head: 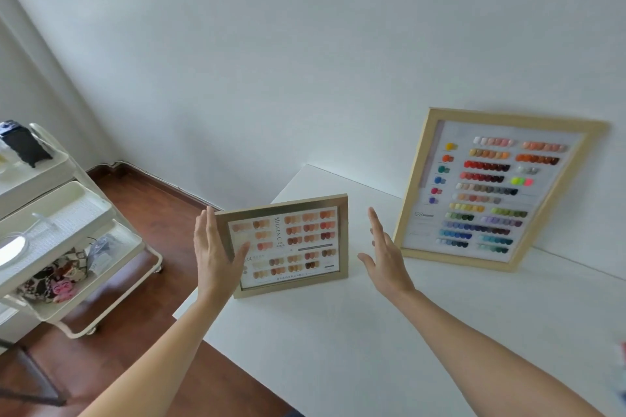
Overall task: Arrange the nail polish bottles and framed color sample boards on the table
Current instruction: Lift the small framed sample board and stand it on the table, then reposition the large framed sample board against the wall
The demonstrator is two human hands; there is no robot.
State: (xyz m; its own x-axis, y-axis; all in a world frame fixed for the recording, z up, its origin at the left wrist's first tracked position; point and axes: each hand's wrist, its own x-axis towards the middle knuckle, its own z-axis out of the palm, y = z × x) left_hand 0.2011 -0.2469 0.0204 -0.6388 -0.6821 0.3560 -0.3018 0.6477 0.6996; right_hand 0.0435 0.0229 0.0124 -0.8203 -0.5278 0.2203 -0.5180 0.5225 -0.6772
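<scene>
Small framed sample board (287, 244) upright near left corner of white tabletop (338, 332), flanked by two open hands.

Left hand (215, 256) flat, fingers spread, thumb across frame's left edge. Right hand (384, 256) open, empty, just beside frame. Larger multicolour board (491, 188) leaning on wall behind. White cart (67, 230) off left.

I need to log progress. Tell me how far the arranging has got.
Done: the large board leans against the wall. In hand: the small board stands near the table's left edge, left hand at its side, right hand open beside it. Left: no bottles are set out in view.
</scene>
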